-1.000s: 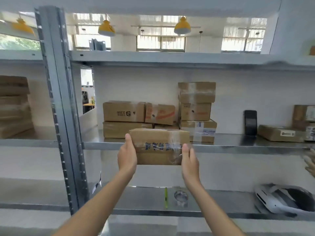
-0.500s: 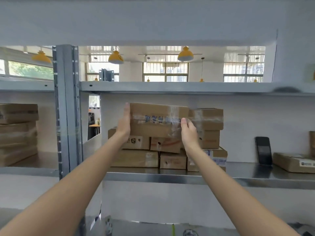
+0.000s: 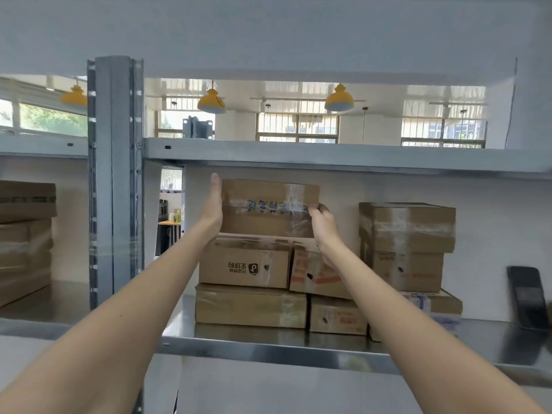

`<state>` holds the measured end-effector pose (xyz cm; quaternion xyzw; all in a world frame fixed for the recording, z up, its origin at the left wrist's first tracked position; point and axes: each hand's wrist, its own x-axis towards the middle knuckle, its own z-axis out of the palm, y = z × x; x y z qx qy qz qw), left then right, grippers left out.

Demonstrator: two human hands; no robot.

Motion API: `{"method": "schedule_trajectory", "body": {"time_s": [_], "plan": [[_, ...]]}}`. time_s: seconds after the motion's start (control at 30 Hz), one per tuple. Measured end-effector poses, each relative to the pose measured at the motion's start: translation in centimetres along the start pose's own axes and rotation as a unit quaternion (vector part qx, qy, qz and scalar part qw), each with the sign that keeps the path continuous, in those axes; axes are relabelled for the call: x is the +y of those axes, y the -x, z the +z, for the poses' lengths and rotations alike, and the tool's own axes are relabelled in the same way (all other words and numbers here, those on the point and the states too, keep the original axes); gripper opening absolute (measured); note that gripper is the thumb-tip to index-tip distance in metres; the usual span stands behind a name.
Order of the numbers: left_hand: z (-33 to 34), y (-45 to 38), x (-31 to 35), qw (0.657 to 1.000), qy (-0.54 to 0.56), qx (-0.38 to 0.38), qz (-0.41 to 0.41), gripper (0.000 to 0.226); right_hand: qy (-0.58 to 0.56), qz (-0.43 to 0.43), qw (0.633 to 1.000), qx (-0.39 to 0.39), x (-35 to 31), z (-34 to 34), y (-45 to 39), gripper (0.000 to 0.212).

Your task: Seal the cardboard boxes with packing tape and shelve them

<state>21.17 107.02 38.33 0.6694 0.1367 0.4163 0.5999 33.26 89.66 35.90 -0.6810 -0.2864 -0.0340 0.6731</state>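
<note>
Head view, the only one: a taped cardboard box (image 3: 268, 208) is held up between both hands at the middle shelf level, just under the upper shelf (image 3: 343, 158) of a metal rack. The left hand (image 3: 213, 209) lies flat against the box's left end, fingers straight and pointing up. The right hand (image 3: 321, 222) grips the box's right end, its fingers curled round the far corner. Clear tape crosses the box's near face over blue lettering. The box sits on or just above a stack of boxes (image 3: 248, 282) standing on the steel shelf (image 3: 268, 351); whether it touches them I cannot tell. To the right stands a taller pile of taped boxes (image 3: 406, 246), near but apart. Farther right a dark phone (image 3: 527, 300) leans against the white back wall. A grey upright post (image 3: 115, 174) rises at the left, and beyond it more boxes (image 3: 25, 237) fill the neighbouring bay. Yellow lamps (image 3: 339, 100) hang in the far room seen above the upper shelf.
</note>
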Motion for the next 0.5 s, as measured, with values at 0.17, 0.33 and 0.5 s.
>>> {"method": "schedule_trajectory", "body": {"time_s": [0.17,0.33,0.5], "plan": [[0.4,-1.4,-3.7,0.997,-0.067,-0.011,-0.034,0.098,0.096,-0.023,0.995,0.0,2.6,1.3,-0.9,0.041],[0.4,-2.6,-6.1,0.981,-0.191,-0.009,0.015,0.078,0.176,-0.092,0.98,0.011,5.0,1.1,-0.8,0.042],[0.3,-2.4,-6.2,0.978,-0.205,-0.013,0.014,0.079,0.193,-0.11,0.975,0.027,5.2,1.4,-0.4,0.04]]}}
